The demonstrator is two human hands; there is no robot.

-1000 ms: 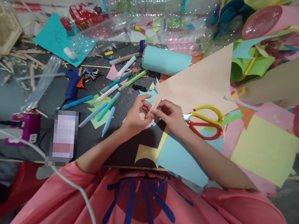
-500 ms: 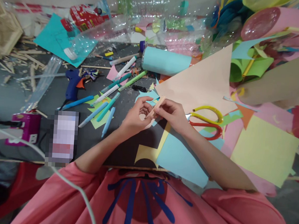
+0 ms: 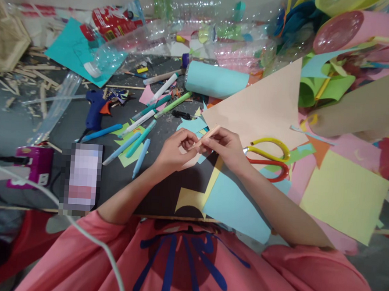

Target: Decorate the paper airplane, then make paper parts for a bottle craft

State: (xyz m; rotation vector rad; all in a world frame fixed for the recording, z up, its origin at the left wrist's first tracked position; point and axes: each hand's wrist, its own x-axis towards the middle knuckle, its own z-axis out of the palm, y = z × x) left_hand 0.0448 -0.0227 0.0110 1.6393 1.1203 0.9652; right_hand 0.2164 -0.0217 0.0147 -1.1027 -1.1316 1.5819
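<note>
A narrow peach-coloured paper strip [image 3: 209, 134], which looks folded or rolled, is pinched between my two hands over the middle of the table. My left hand [image 3: 177, 149] grips its lower end with curled fingers. Thumb and fingers of my right hand [image 3: 227, 148] are closed on the upper part. Below them lie light-blue scraps [image 3: 192, 125] and a peach piece [image 3: 190, 163], partly hidden by the left hand. Scissors [image 3: 269, 155] with a yellow and a red handle rest just right of my right hand, their blades covered.
Several markers [image 3: 138, 123] and a blue glue gun [image 3: 96, 108] lie to the left, with a phone [image 3: 84, 174] nearer. A blue-wrapped bottle [image 3: 216, 80] and a large peach sheet [image 3: 266, 101] are behind. Yellow paper [image 3: 344, 196] covers the right side. A white cable [image 3: 77, 224] crosses at lower left.
My left hand has shifted slightly left and down, its fingers curling closer round the strip's lower end. The right hand has moved slightly right. The strip lies at a flatter slant.
</note>
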